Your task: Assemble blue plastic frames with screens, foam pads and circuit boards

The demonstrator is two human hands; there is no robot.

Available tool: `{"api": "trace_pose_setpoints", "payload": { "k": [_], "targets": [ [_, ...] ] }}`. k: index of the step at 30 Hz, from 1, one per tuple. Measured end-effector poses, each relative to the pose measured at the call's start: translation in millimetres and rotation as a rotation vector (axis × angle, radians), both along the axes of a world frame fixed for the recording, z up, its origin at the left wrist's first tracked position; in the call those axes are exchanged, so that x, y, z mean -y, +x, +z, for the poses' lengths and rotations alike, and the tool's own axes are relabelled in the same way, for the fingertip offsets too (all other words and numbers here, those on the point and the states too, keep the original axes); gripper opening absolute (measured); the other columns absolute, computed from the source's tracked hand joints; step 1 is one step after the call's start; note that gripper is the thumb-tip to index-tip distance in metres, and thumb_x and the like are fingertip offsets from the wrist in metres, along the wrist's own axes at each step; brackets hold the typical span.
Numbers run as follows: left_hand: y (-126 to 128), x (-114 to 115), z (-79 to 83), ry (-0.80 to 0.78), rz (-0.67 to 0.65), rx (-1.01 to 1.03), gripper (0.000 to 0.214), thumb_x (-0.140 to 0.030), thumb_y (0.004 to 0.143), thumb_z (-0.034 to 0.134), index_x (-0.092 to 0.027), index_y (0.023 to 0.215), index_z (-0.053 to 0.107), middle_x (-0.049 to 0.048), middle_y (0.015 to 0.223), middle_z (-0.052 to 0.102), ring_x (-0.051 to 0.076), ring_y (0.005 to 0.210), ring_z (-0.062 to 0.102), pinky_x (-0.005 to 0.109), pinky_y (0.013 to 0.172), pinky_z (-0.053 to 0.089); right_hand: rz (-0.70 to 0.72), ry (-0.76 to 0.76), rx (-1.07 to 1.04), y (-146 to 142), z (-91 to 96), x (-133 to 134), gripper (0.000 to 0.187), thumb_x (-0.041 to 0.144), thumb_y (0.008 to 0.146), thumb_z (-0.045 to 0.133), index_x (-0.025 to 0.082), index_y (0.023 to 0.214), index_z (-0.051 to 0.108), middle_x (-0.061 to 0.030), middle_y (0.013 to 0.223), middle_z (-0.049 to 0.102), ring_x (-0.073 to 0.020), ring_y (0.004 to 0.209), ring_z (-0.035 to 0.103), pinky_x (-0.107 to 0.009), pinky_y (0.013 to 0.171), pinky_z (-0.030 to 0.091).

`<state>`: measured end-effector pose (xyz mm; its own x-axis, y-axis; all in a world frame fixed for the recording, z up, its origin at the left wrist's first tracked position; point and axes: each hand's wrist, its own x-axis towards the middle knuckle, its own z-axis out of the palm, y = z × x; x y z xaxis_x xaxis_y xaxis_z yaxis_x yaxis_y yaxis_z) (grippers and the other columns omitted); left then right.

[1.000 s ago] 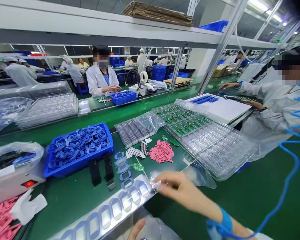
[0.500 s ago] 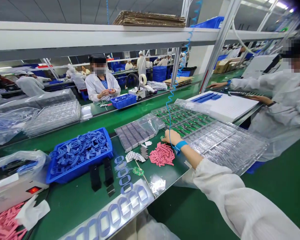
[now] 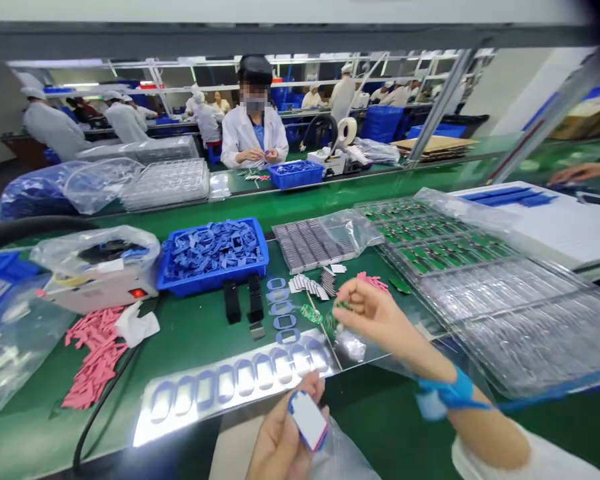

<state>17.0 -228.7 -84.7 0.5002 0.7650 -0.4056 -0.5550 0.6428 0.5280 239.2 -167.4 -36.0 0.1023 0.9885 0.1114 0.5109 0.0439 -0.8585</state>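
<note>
My left hand [image 3: 280, 440] is low at the front edge, its fingers closed on a small white piece with a blue frame [image 3: 308, 419]. My right hand [image 3: 375, 315], with a blue wrist strap [image 3: 447, 393], hovers over the green bench and pinches a small green circuit board [image 3: 343, 306]. Just beyond it lie a pink pile of small strips [image 3: 375, 280], loose white pieces [image 3: 310, 285] and another small green board [image 3: 311, 313]. A shiny metal strip with blue oval frames [image 3: 240, 387] runs along the bench front, below both hands.
A blue bin of blue frames [image 3: 213, 253] stands behind two black blocks [image 3: 243, 300]. Clear trays with green boards [image 3: 480, 280] fill the right. More pink strips [image 3: 95, 353] and a white machine [image 3: 100, 290] sit left. A person in a white coat [image 3: 254, 137] works opposite.
My right hand came back from the tray of green boards toward me, now pinching a small green board. My left hand rose into view holding the white piece. The view swung left.
</note>
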Motion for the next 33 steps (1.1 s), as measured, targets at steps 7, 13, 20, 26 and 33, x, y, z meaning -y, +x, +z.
{"api": "trace_pose_setpoints", "payload": {
  "k": [7, 13, 20, 26, 33],
  "targets": [
    [0, 3, 19.0, 0.081, 0.136, 0.031, 0.038, -0.043, 0.066, 0.079, -0.023, 0.098, 0.076, 0.0092, 0.114, 0.073, 0.027, 0.111, 0.063, 0.03, 0.093, 0.046, 0.03, 0.007, -0.476, -73, -12.7, 55, 0.02, 0.038, 0.084, 0.063, 0.02, 0.092, 0.059, 0.0004, 0.069, 0.066, -0.011, 0.049, 0.065, -0.017, 0.041, 0.054],
    [-19, 7, 26.4, 0.004, 0.17, 0.032, 0.032, -0.04, 0.068, 0.078, -0.022, 0.095, 0.077, 0.0058, 0.09, 0.076, 0.017, 0.089, 0.067, 0.024, 0.086, 0.047, 0.183, 0.412, 0.157, -70, -11.4, 64, 0.029, 0.018, 0.081, 0.067, 0.025, 0.109, 0.068, -0.0039, 0.1, 0.074, -0.0175, 0.08, 0.073, -0.024, 0.069, 0.063],
    [-31, 6, 17.7, 0.011, 0.141, 0.046, 0.037, -0.042, 0.067, 0.079, -0.023, 0.099, 0.076, 0.0056, 0.095, 0.075, 0.015, 0.089, 0.065, 0.021, 0.082, 0.047, 0.131, 0.541, 0.512, -76, -7.7, 64, 0.03, 0.022, 0.084, 0.065, 0.022, 0.114, 0.065, -0.0031, 0.101, 0.074, -0.0198, 0.086, 0.073, -0.028, 0.08, 0.061],
    [-37, 6, 9.5, 0.193, 0.217, -0.041, 0.032, -0.039, 0.07, 0.077, -0.029, 0.1, 0.075, 0.0039, 0.097, 0.077, 0.016, 0.09, 0.067, 0.023, 0.081, 0.049, 0.148, 0.377, 0.205, -99, -1.3, 76, 0.029, 0.036, 0.084, 0.065, 0.034, 0.113, 0.065, 0.0048, 0.095, 0.075, -0.0178, 0.072, 0.074, -0.024, 0.066, 0.063],
    [-41, 8, 12.2, 0.365, 0.311, -0.113, 0.029, -0.029, 0.072, 0.077, -0.029, 0.1, 0.075, 0.0045, 0.097, 0.078, 0.02, 0.09, 0.071, 0.029, 0.086, 0.053, 0.193, 0.37, 0.225, -107, -1.3, 81, 0.038, 0.03, 0.084, 0.067, 0.037, 0.121, 0.061, 0.0027, 0.103, 0.073, -0.0217, 0.08, 0.074, -0.033, 0.073, 0.064]
  ]
}}
